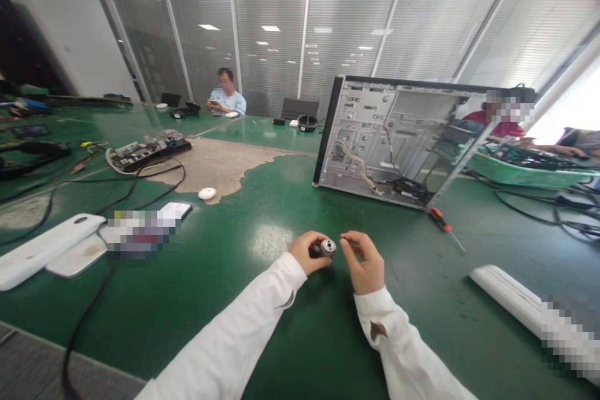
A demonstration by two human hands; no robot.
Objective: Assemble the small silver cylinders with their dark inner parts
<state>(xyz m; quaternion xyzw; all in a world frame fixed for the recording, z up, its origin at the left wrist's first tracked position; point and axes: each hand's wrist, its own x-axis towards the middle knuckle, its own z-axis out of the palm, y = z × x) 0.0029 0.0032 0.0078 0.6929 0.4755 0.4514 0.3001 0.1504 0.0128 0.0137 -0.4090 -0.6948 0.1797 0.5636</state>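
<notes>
My left hand (304,252) is wrapped round a small metal cylinder (328,249) that looks like a little motor. Its round end face, with a dark hole in the centre, points up towards me. Just to the right of it, my right hand (368,264) has thumb and fingertips drawn together in a pinch, apart from the cylinder. Whatever may be between those fingertips is too small to make out. An orange and black screwdriver (440,220) lies on the green table beyond my right hand.
An opened computer case (370,137) stands beyond my hands. White casings (510,300) lie right and left. A green basket (529,175) holds cables, and a black cable (89,306) crosses the left side. A circuit assembly (145,153) lies farther back. Two people sit across the table.
</notes>
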